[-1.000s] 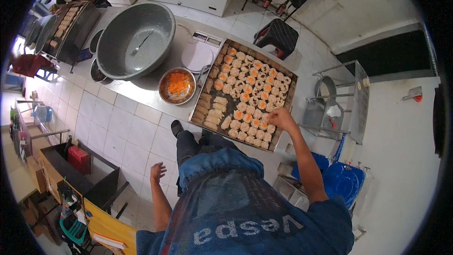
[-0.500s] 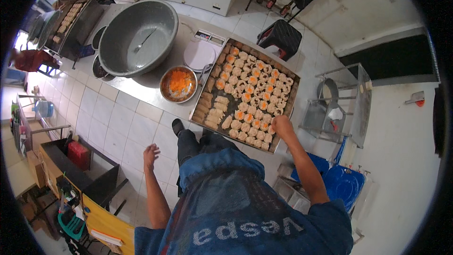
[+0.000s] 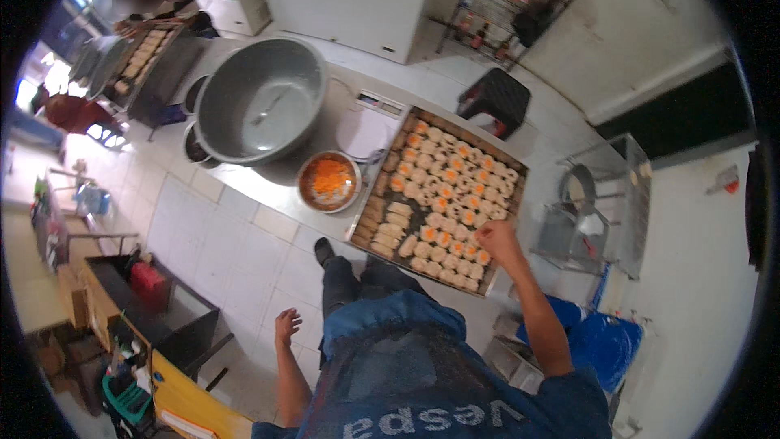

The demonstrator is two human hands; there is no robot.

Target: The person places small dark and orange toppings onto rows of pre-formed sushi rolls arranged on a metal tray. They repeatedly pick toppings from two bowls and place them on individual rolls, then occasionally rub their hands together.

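A square metal tray point(image 3: 520, 169) is filled with rows of pale, pleated dumplings point(image 3: 422, 159), several topped with orange shreds. Longer, rolled pieces point(image 3: 390, 229) lie at the tray's left side. Over the tray's right part, my right hand point(image 3: 499, 241) has its fingers drawn together, pointing down at the dumplings; what they pinch is too small to see. My left hand point(image 3: 287, 326) hangs away from the table above the floor, holding nothing, its fingers loosely apart. Left of the tray stands a steel bowl point(image 3: 302, 187) with finely shredded orange food point(image 3: 331, 177), likely carrot.
A large grey basin point(image 3: 213, 106) with a spoon in it and a white kitchen scale point(image 3: 361, 134) share the table. Behind are a white chest freezer point(image 3: 341, 4) and a black stool point(image 3: 497, 102). A glass-sided cabinet point(image 3: 626, 187) stands at right; a person works at far left.
The whole view has shifted, so the table and tray sit lower and farther right. My right hand has moved slightly inward over the dumplings near the tray's right edge.
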